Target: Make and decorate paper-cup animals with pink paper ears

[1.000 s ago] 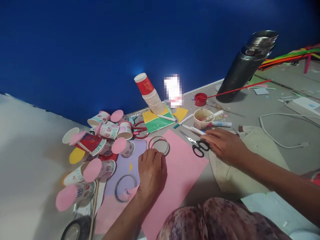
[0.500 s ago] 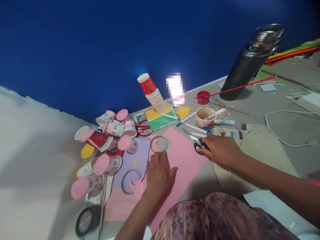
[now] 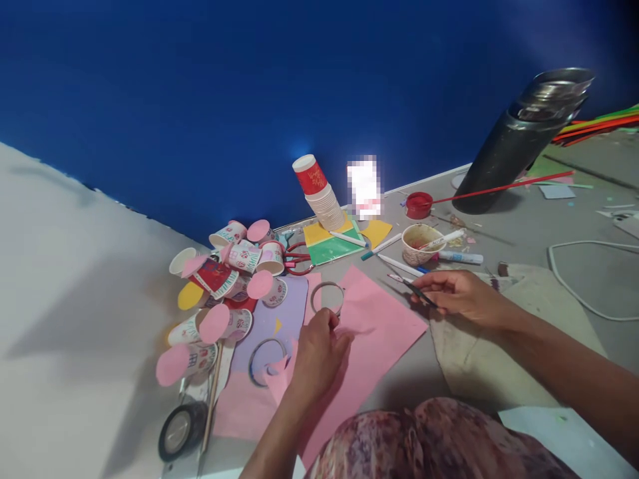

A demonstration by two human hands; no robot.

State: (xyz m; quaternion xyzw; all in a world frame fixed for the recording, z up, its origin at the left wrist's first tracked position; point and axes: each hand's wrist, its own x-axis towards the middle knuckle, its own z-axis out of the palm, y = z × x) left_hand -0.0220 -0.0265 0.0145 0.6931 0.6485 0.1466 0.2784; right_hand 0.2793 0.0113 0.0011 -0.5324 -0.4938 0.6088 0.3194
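My right hand (image 3: 462, 299) is closed around a pair of small black-handled scissors (image 3: 422, 291), held above the table with the blades pointing left. My left hand (image 3: 322, 349) has its fingers curled and pinches the edge of a pink paper sheet (image 3: 384, 319), which is creased beside the thumb. Just beyond the left fingertips is a thin ring (image 3: 328, 283), partly covered by them. Another ring (image 3: 253, 362) sits on a purple sheet (image 3: 294, 293), left of my left hand, with a curled pink scrap inside it.
Decorated paper cups (image 3: 224, 322) with pink discs crowd the left side. Behind stand stacked cups (image 3: 327, 206), a small bowl (image 3: 422, 253) with a pen, markers (image 3: 379, 246), and a tall dark flask (image 3: 504, 159). A black tape roll (image 3: 177, 432) and beige cloth (image 3: 499, 346) lie nearer.
My right hand has lifted the scissors off the table and turned them. My left hand has gone from lying spread on the paper to pinching it, and the paper has buckled.
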